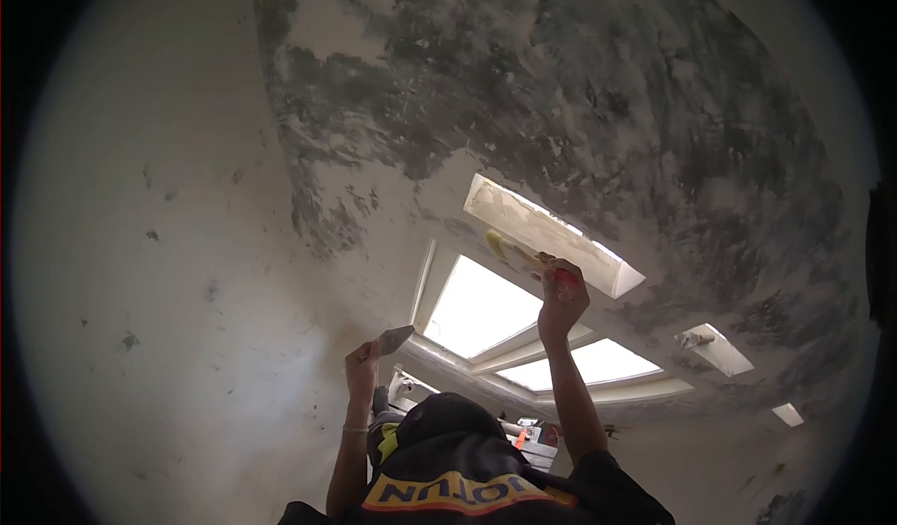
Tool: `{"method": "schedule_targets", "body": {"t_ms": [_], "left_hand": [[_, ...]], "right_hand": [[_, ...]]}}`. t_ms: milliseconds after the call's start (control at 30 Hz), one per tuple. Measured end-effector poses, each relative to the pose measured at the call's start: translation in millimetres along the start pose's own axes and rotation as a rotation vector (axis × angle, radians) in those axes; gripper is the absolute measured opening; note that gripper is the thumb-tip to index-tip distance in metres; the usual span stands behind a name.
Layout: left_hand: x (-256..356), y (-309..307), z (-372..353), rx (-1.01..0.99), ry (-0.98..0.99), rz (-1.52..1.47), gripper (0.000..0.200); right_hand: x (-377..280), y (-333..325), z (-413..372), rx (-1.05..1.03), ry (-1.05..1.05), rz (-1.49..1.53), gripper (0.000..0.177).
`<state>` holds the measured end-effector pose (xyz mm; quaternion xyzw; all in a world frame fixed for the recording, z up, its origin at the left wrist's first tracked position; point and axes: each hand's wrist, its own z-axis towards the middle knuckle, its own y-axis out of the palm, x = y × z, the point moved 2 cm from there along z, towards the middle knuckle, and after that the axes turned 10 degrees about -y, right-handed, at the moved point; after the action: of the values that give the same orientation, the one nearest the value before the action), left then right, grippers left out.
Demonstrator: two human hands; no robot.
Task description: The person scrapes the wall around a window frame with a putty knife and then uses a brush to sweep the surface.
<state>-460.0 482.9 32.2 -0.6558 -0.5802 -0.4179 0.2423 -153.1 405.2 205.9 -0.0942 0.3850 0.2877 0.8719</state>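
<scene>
My left hand is raised at the lower centre-left, closed around a scraper with a grey blade angled up to the right. Higher and further right, my right hand grips a tool with a red handle. A pale yellowish part lies just beyond its fingers, against the ceiling beside a long recessed opening; the exact shape of the tool is unclear. Dark grey and whitish patches cover the ceiling above my hands.
Two bright skylight windows lie behind and between my arms. A smaller recess with a fitting is at the right. A pale, spotted wall curves up on the left. Black headwear or clothing with lettering blocks the bottom centre.
</scene>
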Motion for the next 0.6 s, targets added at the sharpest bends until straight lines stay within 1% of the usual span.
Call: {"method": "schedule_targets", "body": {"t_ms": [67, 133, 200, 233, 267, 333, 367, 400, 467, 500, 533, 600], "left_hand": [[6.6, 3.0, -2.5, 0.028, 0.022, 0.097, 0.025], [5.2, 7.7, -0.7, 0.001, -0.006, 0.132, 0.027], [2.6, 18.3, 4.8, -0.023, -0.026, 0.167, 0.030], [0.4, 23.5, 7.7, -0.036, -0.009, 0.207, 0.030], [-0.9, 22.8, 5.1, -0.044, 0.003, 0.258, 0.031], [1.8, 38.1, -0.5, -0.098, -0.042, 0.293, 0.029], [5.1, 48.6, -3.6, -0.120, -0.046, 0.303, 0.027], [7.5, 60.8, -6.0, -0.141, -0.050, 0.303, 0.025], [4.7, 75.8, -2.9, -0.180, -0.029, 0.336, 0.025], [3.6, 79.7, -2.5, -0.201, -0.018, 0.346, 0.025], [1.9, 83.0, -2.7, -0.187, -0.008, 0.364, 0.025], [2.0, 92.1, -5.5, -0.258, -0.012, 0.370, 0.028]], "right_hand": [[-18.4, -10.0, -9.7, 0.026, 0.097, 0.111, 0.014], [-22.6, -33.5, -13.5, -0.228, -0.009, -0.230, 0.012], [-49.7, -41.5, -3.2, -0.461, -0.029, -0.308, 0.010], [-56.4, -45.5, 1.6, -0.577, 0.028, -0.381, 0.010], [-70.2, -48.6, 11.3, -0.716, 0.115, -0.489, 0.014], [-86.3, -52.4, 25.4, -0.912, 0.196, -0.651, 0.013], [-96.8, -51.5, 31.0, -1.063, 0.106, -0.764, 0.011], [-103.7, -54.3, 35.6, -1.028, 0.120, -0.765, 0.011], [-114.9, -53.9, 40.3, -1.228, 0.120, -0.805, 0.012], [-128.8, -51.3, 47.8, -1.278, 0.110, -0.798, 0.017], [-138.1, -49.3, 53.0, -1.265, 0.107, -0.776, 0.017], [-151.6, -43.3, 58.9, -1.357, 0.051, -0.765, 0.019]]}}
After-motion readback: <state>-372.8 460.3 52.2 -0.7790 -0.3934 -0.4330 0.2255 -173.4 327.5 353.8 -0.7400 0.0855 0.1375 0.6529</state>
